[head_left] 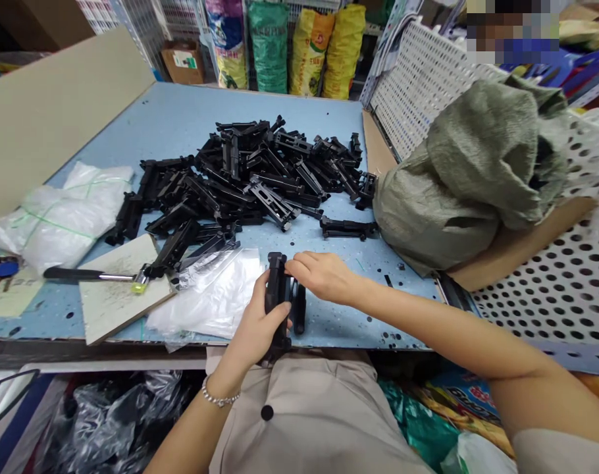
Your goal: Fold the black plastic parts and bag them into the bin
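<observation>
Left fingers (260,288) near table edge (349,345)

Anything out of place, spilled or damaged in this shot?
No obvious damage. The plastic bags lie askew, one corner poking past the table's front edge. Dark specks dot its surface at front right, like debris or stains. The black parts lie heaped every way rather than in rows.

The table (176,118) is light blue, flecked black. At its front edge, the held part (276,286) is black, like the heap (230,164). By its left edge, green string (60,226) stripes the white bundle (77,204); the hammer (95,274) is black, silver and yellow. By its right edge, the sack (470,164) is grey-green.
</observation>
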### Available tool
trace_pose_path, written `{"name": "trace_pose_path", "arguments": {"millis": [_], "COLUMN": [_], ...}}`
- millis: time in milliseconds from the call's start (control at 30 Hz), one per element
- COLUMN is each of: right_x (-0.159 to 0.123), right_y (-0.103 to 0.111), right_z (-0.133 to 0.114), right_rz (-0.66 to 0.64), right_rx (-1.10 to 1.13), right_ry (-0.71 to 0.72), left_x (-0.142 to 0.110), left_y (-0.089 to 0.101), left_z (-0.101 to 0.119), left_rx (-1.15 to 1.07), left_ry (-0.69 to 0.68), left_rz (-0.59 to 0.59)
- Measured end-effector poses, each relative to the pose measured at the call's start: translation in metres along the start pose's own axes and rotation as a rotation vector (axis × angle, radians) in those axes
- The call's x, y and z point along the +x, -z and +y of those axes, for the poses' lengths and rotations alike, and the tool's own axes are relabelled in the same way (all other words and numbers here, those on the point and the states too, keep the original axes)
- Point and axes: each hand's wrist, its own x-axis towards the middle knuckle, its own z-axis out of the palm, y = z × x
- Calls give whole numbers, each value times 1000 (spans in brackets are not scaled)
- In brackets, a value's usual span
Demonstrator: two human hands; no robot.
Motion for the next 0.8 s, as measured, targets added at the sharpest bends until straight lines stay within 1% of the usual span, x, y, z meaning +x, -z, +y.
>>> {"name": "trace_pose_path", "arguments": {"millis": [67, 133, 200, 233, 300, 333, 400, 433, 500, 533, 600, 633, 667, 700, 733, 800], "right_x": [3, 5, 4, 2, -5, -9, -17, -20, -26, -29, -34, -36, -38, -40, -41, -42], "right_y": [-4, -5, -4, -2, 0, 2, 5, 7, 12, 13, 12, 8, 4, -1, -5, -10], "right_z": [9, 27, 54, 69, 98, 110, 125, 128, 122, 114, 87, 70, 54, 38, 24, 6], "right_rz": [5, -8, -25, -26, -29, -30, -19, -13, 49, 106, 220, 268, 264, 273, 314, 404], "right_rx": [76, 137, 94, 48, -21, -31, -22, -26, 49, 166, 554, 778, 949, 1031, 1023, 852], "right_ry": [-63, -155, -351, -475, -681, -740, -781, -794, -791, -765, -669, -611, -578, -570, -545, -505], "left_x": [6, 15, 25, 30, 39, 43, 50, 54, 61, 63, 61, 58, 54, 49, 44, 35], "left_y": [4, 10, 15, 15, 7, 0, -19, -28, -44, -49, -54, -55, -56, -56, -56, -54], "left_z": [-4, -9, -17, -22, -35, -42, -55, -59, -63, -60, -48, -39, -29, -19, -9, 6], "left_rx": [34, 176, 374, 455, 526, 523, 504, 505, 521, 522, 466, 401, 313, 213, 115, -36], "left_ry": [-26, -111, -199, -225, -260, -283, -337, -359, -374, -373, -378, -392, -409, -424, -429, -384], "left_rz": [6, 99, 215, 242, 242, 242, 277, 308, 362, 376, 365, 318, 246, 165, 89, -33]}}
